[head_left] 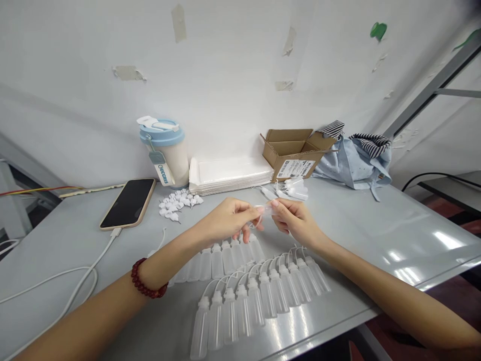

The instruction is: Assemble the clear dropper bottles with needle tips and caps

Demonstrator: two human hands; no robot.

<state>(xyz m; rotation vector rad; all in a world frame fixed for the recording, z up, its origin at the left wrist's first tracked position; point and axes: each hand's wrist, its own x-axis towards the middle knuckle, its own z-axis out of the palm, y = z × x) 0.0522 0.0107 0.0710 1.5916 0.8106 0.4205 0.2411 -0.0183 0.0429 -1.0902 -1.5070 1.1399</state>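
Note:
Between my two hands is a small translucent plastic bottle point(268, 210), partly covered by the fingers. My left hand point(235, 219) pinches its left end, while a thin white strap hangs by the fingertips. On the other end, the thumb and fingers of my right hand point(295, 220) are closed. Below the hands lie two rows of similar bottles; the front row point(244, 308) has straps looping from the necks, and my left forearm partly hides the back row point(216, 260). A pile of small white caps with needle tips point(175, 203) lies left of my left hand.
Several bottles point(296, 188) lie before an open cardboard box point(291, 155). Along the wall stand a stack of white padded mailers point(231, 173), a blue-lidded cup point(167, 155) and a light blue cloth bag point(353, 160). A phone point(129, 203) with a white cable point(90, 268) lies left.

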